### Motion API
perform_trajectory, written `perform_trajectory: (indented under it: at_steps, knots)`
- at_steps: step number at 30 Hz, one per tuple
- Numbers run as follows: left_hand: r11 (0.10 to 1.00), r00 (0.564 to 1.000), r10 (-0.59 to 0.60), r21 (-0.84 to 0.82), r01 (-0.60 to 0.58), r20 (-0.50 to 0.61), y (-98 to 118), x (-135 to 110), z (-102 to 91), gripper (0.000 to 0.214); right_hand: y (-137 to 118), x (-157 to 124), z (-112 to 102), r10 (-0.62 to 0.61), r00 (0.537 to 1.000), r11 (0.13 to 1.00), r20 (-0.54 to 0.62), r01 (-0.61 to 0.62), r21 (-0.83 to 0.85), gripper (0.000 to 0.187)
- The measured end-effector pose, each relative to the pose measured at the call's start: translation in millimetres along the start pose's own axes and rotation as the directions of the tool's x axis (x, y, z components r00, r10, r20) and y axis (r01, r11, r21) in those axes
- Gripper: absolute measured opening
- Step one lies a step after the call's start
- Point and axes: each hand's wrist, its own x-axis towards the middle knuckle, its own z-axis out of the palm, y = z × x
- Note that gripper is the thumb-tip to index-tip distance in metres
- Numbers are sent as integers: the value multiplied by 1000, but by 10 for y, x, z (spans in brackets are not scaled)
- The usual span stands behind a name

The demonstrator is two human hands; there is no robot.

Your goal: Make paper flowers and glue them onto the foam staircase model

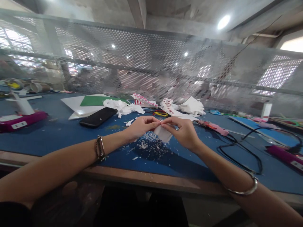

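My left hand (pixel 141 127) and my right hand (pixel 183 130) meet over the middle of the blue table. Both are closed in a pinch, fingertips against fingertips, on the top edge of a small white sheet (pixel 163 134) that looks like paper or thin foam. The sheet hangs down between them, tilted, its lower corner free. White scraps (pixel 151 143) and fine shavings are scattered on the table beneath. My fingers hide the exact spot where they grip. To the left of my left hand lies a black phone (pixel 98 117).
Crumpled white tissue (pixel 121 107), a green sheet (pixel 101 100) and yellow-handled scissors or pliers (pixel 161 113) lie behind my hands. A pink corded tool (pixel 214 127) trails a black cable (pixel 236 160) at right. Purple power strips (pixel 26 121) sit at both sides. A perforated metal screen (pixel 146 56) stands behind.
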Motion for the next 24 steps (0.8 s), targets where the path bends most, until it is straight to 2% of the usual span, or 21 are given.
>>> perform_trajectory:
  at_steps: [4, 10, 16, 20, 24]
  knots:
    - [998, 1000, 28, 55, -28, 7, 14, -9, 8, 11, 5, 6, -10, -63, 997, 992, 37, 67, -108, 12]
    - [980, 998, 68, 188, -67, 2, 26, -22, 1, 12, 16, 22, -14, -44, 997, 993, 63, 51, -110, 12]
    - [953, 982, 182, 240, -186, 41, 38, -32, -17, 16, 0, 8, -18, -53, 998, 993, 34, 56, -106, 14]
    - [927, 969, 246, 284, -245, 33, 14, -3, -38, 18, 6, 0, -1, 2, 1000, 1000, -5, -2, -25, 13]
    - [940, 968, 245, 234, -250, 51, 16, 7, -51, 14, 6, 15, -14, 65, 997, 986, 42, -71, 151, 12]
